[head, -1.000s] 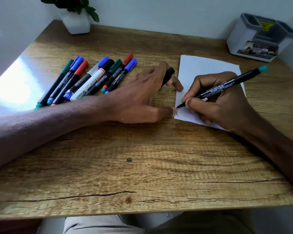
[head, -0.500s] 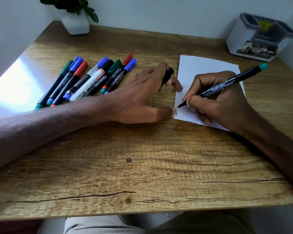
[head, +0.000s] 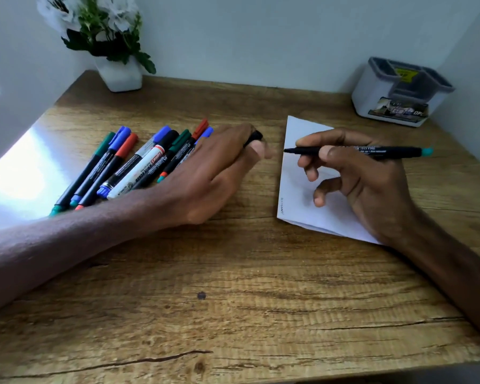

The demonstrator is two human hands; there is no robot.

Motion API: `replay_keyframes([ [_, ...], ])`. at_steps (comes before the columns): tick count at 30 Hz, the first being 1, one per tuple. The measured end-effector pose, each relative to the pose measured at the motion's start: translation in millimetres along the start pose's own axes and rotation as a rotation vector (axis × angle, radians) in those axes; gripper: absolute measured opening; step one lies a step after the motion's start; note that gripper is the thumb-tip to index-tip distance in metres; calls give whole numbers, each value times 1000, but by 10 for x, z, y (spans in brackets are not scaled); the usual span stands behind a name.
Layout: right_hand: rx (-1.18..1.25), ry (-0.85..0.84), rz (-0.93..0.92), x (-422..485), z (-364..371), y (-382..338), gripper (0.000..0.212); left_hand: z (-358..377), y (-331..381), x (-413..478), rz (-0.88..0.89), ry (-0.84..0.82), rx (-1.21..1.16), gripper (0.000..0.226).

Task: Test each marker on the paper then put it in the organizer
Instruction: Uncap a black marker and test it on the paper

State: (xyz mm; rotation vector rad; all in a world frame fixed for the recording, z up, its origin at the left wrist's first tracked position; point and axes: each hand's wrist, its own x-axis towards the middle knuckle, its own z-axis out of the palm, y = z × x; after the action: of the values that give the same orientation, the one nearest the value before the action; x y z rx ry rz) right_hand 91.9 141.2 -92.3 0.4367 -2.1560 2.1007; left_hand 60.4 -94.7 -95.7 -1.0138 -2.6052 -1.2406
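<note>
My right hand [head: 363,184] grips a black marker with a teal end [head: 383,151], uncapped, held level above the white paper [head: 299,187] with its tip pointing left. A small scribble sits at the paper's near left corner. My left hand [head: 214,167] hovers left of the paper and holds the black cap [head: 254,137] between its fingers. Several capped markers [head: 139,164] in blue, green, red and black lie in a row on the desk behind my left forearm. The white and grey organizer [head: 399,92] stands at the far right corner.
A white pot with a flowering plant [head: 119,70] stands at the far left of the wooden desk [head: 233,300]. Walls close in the desk at the back and on both sides. A bright patch of light falls on the left edge.
My right hand lifted the marker off the paper and turned it level. My left hand let go of the paper's edge and drew back. The camera tilted up.
</note>
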Motion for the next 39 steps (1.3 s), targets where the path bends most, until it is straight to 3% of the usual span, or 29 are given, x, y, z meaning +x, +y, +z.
replay_keyframes([
  [7,-5,27,-82,-6,-17,-45,16,32,-58,70,60,85,63,19],
  [14,-20,6,-118,-8,-10,-28,13,27,-59,70,88,63,86,19],
  [17,-16,-14,-110,-7,-11,-26,21,24,-57,70,91,67,85,25],
  [20,-18,-6,-101,-4,-12,-25,15,28,-47,70,103,72,88,28],
  [39,-86,12,-105,-4,73,-74,20,9,36,39,225,93,88,21],
])
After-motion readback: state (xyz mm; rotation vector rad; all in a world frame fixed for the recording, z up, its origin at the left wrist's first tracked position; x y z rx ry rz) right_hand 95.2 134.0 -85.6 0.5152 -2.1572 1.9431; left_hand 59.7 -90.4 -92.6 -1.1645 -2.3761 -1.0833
